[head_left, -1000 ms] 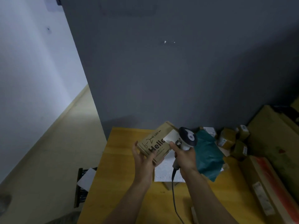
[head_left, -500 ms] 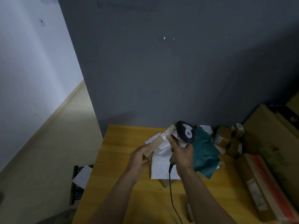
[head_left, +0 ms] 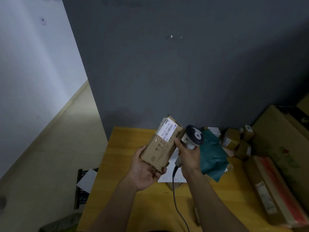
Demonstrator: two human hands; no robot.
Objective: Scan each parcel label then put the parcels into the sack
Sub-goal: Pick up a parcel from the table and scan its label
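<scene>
Above the yellow wooden table [head_left: 120, 148], our left hand [head_left: 145, 169] grips the brown cardboard parcel [head_left: 158, 148], white label [head_left: 168, 132] up. At its 3 o'clock, our right hand [head_left: 189, 155] holds the white-and-dark corded scanner [head_left: 194, 136]. We judge scanning pending: aim at the barcode.

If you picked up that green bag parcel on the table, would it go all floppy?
Probably floppy: the green bag parcel looks like thin, wrinkled plastic. Its smooth skin may be slippery. It likely won't roll, since it lies slumped and flat, not round.
</scene>
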